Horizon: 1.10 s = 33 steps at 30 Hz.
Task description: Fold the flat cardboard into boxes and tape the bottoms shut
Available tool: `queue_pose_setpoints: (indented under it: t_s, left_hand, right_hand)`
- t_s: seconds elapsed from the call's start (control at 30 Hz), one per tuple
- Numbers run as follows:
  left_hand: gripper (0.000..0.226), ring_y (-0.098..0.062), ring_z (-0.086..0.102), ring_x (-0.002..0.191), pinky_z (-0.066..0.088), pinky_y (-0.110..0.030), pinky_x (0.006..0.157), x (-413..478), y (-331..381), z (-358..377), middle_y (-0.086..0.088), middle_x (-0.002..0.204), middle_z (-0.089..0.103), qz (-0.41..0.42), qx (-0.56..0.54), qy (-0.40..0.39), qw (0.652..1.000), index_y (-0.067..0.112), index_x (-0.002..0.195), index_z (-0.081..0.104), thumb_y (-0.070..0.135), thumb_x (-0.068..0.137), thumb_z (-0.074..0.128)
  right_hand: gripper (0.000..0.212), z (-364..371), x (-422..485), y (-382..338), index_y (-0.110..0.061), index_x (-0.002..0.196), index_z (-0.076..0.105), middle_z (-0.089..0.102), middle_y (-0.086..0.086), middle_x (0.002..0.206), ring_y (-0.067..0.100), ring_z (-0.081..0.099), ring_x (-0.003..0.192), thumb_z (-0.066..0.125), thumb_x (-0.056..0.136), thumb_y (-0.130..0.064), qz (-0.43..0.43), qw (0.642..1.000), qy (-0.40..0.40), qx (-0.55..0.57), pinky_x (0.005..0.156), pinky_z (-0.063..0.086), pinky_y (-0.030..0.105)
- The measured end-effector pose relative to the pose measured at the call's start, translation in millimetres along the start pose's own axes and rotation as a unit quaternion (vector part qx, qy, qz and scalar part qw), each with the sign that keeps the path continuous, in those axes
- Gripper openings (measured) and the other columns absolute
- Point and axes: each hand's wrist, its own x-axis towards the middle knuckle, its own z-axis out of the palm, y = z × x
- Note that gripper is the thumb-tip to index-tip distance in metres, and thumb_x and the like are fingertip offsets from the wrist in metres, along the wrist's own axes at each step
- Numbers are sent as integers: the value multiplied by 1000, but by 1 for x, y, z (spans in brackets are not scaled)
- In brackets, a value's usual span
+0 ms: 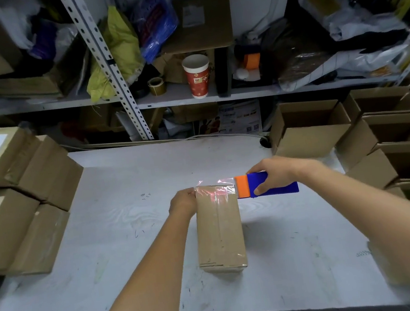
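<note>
Your box (219, 229) lies mid-table (128, 217), taped seam up. Your left hand (182, 202) curls its fingers over the box's far left corner, pinning the clear tape (224, 185). Your right hand (274, 175) clasps the blue-and-orange tape dispenser (267, 185) just beside the far right corner
</note>
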Motion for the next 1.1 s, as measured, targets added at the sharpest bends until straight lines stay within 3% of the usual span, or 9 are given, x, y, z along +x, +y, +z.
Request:
queue_pose_setpoints:
  t_s: [0.07, 0.17, 0.23, 0.33, 0.53, 0.67, 0.83, 1.0, 1.1]
  left_hand:
    - [47, -29, 54, 124, 50, -44, 102, -1, -1, -1, -6, 147, 51, 7, 10, 20, 1000, 27, 149, 44, 35, 103, 49]
    - [32, -27, 64, 103, 58, -45, 89, -2, -2, 0, -8, 123, 67, -5, -110, 42, 993, 18, 123, 66, 34, 101, 52]
    - [34, -24, 67, 100, 60, -38, 77, -14, -1, 2, -5, 109, 71, -30, -176, -19, 984, 20, 111, 71, 45, 98, 52]
    - [35, -23, 67, 102, 62, -41, 80, -17, -12, 8, 0, 108, 71, 28, -145, -69, 987, 35, 123, 68, 52, 95, 55]
    - [17, -26, 67, 100, 61, -45, 82, -17, -10, 10, -4, 106, 70, 54, -120, -34, 991, 39, 108, 68, 42, 97, 56]
    - [22, -27, 67, 103, 61, -46, 82, -17, -8, 11, -4, 110, 69, 45, -120, -35, 991, 36, 115, 68, 42, 97, 56]
    - [22, -29, 65, 104, 61, -46, 83, -18, -6, 13, 3, 101, 66, 47, -114, -30, 992, 39, 118, 65, 39, 99, 54]
    - [35, -26, 66, 103, 60, -45, 87, -20, -5, 15, -3, 113, 67, 50, -119, -47, 991, 30, 129, 64, 44, 99, 55]
    - [36, -23, 67, 103, 59, -46, 90, -25, -9, 15, -5, 114, 69, 58, -130, -66, 988, 27, 128, 64, 44, 97, 58]
  right_hand:
    - [71, 3, 0, 1, -32, 151, 38, 54, -1, 139, 19, 52, 106, 70, 89, -50, -1, 1000, -2, 7, 83, 49, 35]
    - [72, 6, -1, 6, -32, 151, 37, 53, -1, 140, 19, 52, 107, 69, 90, -51, -2, 1000, 8, 16, 83, 50, 34]
    - [72, 11, -3, 7, -31, 152, 36, 53, -1, 140, 19, 51, 107, 68, 90, -51, 1, 1000, 5, 26, 82, 49, 33]
    - [72, 15, -2, 9, -31, 152, 35, 53, 0, 141, 19, 52, 110, 67, 91, -50, -5, 1000, 11, 27, 85, 49, 34]
    - [74, 14, -11, 21, -34, 153, 31, 52, -3, 140, 18, 52, 110, 66, 91, -54, -14, 1000, 21, 13, 88, 51, 35]
    - [73, 18, -17, 27, -36, 153, 32, 54, -4, 137, 18, 54, 110, 66, 91, -53, -21, 999, 30, 13, 91, 51, 37]
    - [63, 19, -26, 24, -39, 149, 38, 58, -7, 111, 16, 54, 93, 66, 93, -45, -45, 997, 64, -23, 75, 46, 30]
    - [63, 38, -19, 14, -35, 150, 37, 62, -2, 131, 20, 58, 108, 63, 94, -49, -27, 995, 88, -49, 84, 50, 35]
    - [62, 41, -18, 8, -32, 149, 37, 61, 0, 132, 22, 59, 109, 61, 94, -50, -9, 995, 97, -36, 85, 51, 36]
